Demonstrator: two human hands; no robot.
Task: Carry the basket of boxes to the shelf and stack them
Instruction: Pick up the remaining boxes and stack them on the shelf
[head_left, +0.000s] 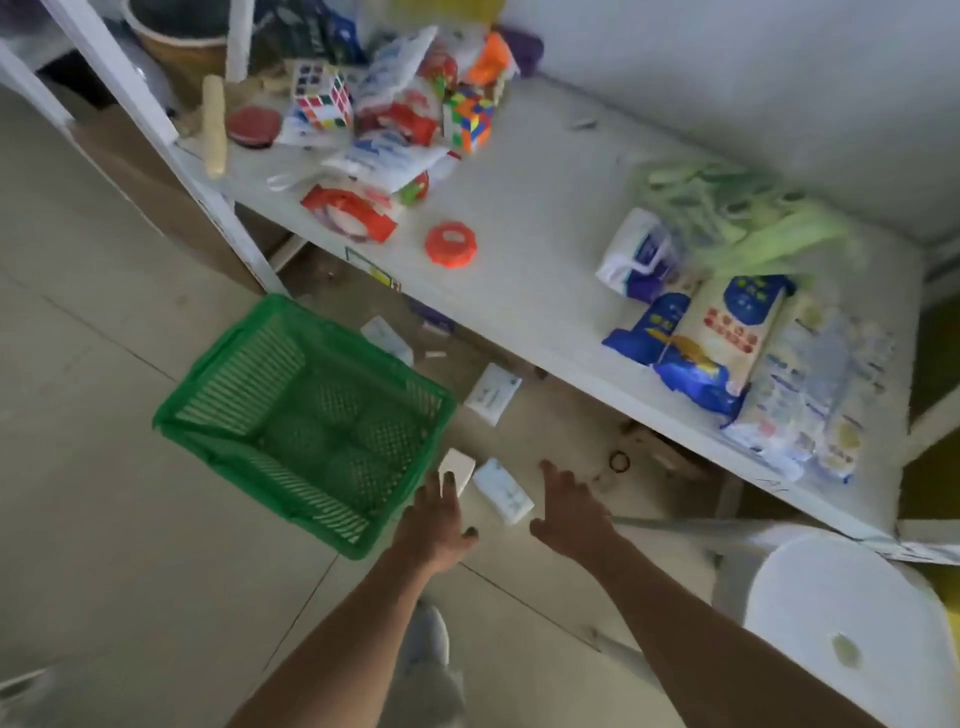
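A green plastic basket (306, 421) stands empty on the tiled floor in front of the white shelf (519, 291). Small white boxes lie on the floor beside it: one (503, 490) between my hands, another (492, 392) further back, a third (387, 340) under the shelf edge. My left hand (436, 512) is by the basket's near right corner, its fingers closed on a small white box (457, 469). My right hand (569, 512) hovers above the floor with fingers spread, holding nothing.
The shelf holds puzzle cubes (322, 93), red tape rolls (451, 244), blue and white packages (717, 338) and green vegetables (743, 213). A white round stool (841, 623) stands at the lower right. A dark ring (619, 461) lies on the floor under the shelf.
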